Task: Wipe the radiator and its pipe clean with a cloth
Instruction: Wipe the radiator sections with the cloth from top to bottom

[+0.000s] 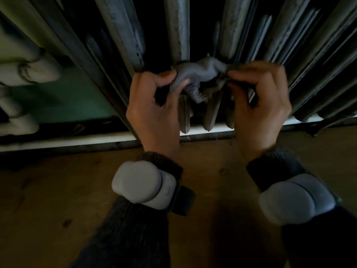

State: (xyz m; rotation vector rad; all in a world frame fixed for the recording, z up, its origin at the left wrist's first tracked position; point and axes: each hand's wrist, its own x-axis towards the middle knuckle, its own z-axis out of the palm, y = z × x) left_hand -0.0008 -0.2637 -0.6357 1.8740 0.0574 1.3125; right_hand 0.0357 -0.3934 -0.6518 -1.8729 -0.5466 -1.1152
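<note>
Cloth (201,72) stretched between left hand (154,111) and right hand (260,107), each grip pinched closed on it, against radiator (177,28).

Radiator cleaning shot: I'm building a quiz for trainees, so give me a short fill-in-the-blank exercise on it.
1. The grey cloth is held by ____ hands.
2. The cloth is stretched across the ____ part of the radiator columns.
3. The white pipe lies on the ____ side of the picture.
4. Each wrist carries a grey ____ on a strap.

Missing words: both; lower; left; device
</note>
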